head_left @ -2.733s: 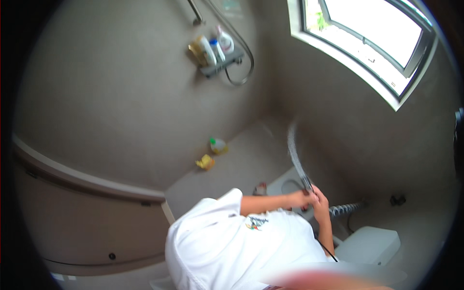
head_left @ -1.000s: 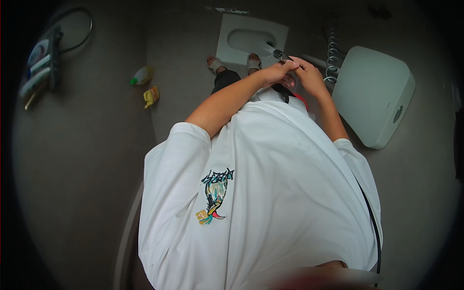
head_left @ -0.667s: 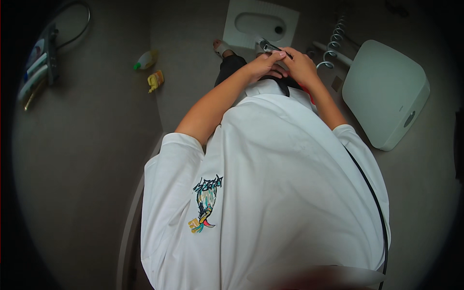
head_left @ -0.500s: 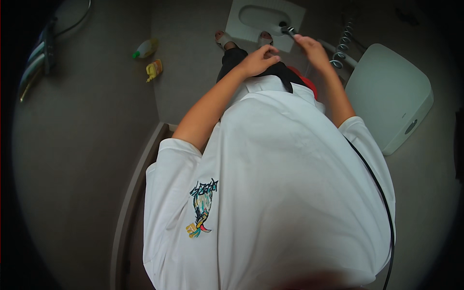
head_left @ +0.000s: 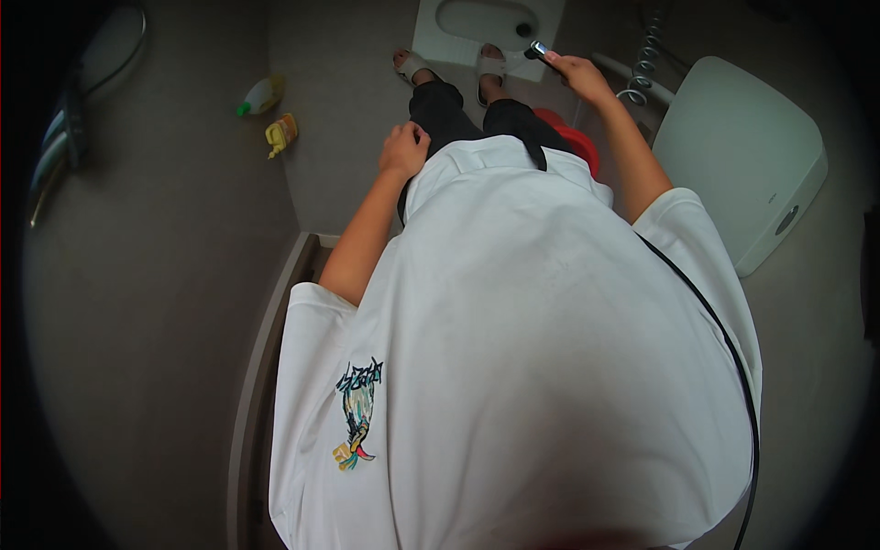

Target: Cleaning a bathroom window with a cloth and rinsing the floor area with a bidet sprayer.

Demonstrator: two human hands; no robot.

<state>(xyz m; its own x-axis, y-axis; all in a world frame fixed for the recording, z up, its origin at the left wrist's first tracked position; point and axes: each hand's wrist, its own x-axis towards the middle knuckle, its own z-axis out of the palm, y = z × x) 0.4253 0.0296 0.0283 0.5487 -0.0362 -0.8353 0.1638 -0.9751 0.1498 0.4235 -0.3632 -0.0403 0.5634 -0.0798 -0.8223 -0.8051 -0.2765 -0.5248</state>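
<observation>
— Where does the head view look from?

— From the person's own head, facing almost straight down the white shirt (head_left: 550, 367), which lies very near and fills the middle.

— And beyond the shirt?

— The floor-level toilet pan (head_left: 486, 23) sits at the top edge, far below the lens. The white cistern (head_left: 742, 165) lies to the pan's right, the two bottles (head_left: 270, 115) well to its left. Edges bend and darken toward the rim.

— Any second view?

— None; only this one.
</observation>
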